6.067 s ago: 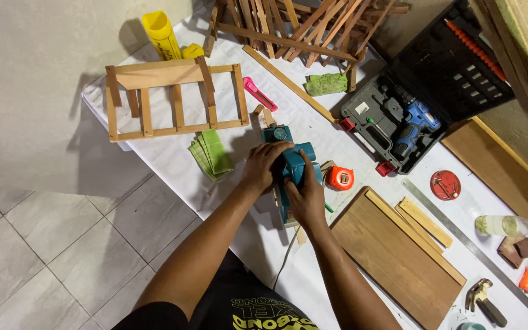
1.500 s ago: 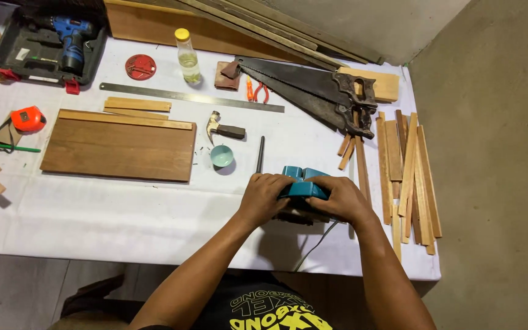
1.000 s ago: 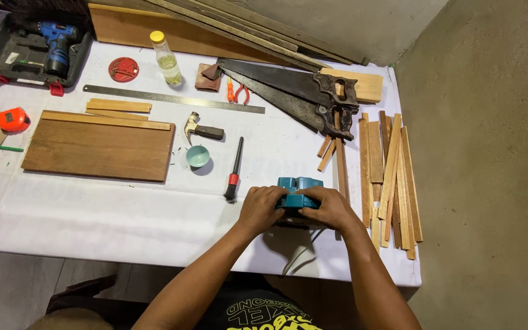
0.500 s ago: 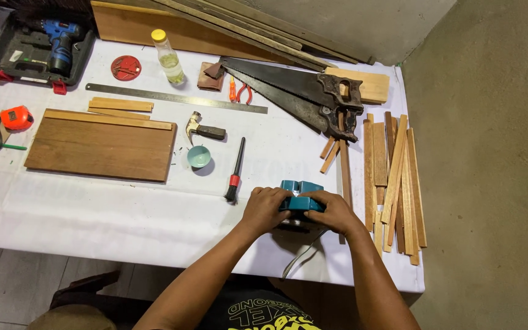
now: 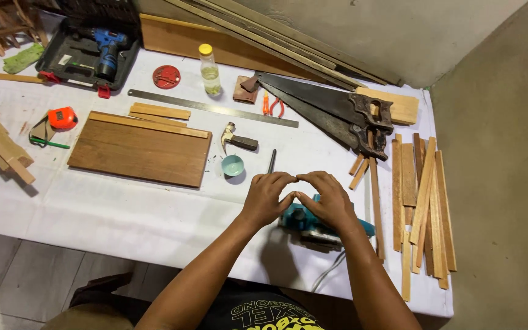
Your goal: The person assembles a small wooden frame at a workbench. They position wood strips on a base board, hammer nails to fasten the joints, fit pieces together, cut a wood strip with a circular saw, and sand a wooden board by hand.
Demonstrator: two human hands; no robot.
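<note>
A teal power tool point(image 5: 305, 222) lies on the white-covered table point(image 5: 123, 211) near its front edge, its cable point(image 5: 330, 276) hanging over the edge. My left hand point(image 5: 266, 197) hovers just left of the tool with curled fingers and holds nothing. My right hand point(image 5: 330, 199) is above the tool's top. The fingertips of both hands meet over the tool, and neither hand grips it. A dark screwdriver point(image 5: 272, 160) and a small teal bowl point(image 5: 233, 165) lie just beyond my left hand.
A wooden board point(image 5: 139, 148), hammer point(image 5: 237, 139), steel ruler point(image 5: 212, 108), bottle point(image 5: 209, 68) and two handsaws point(image 5: 328, 111) lie further back. Several wood strips point(image 5: 423, 201) are piled at the right. A blue drill sits in its case point(image 5: 87, 52) at the back left, near an orange tape measure point(image 5: 62, 118).
Both hands have come off the teal tool, which half a second ago they gripped. The tool now rests on the table and my fingertips touch above it.
</note>
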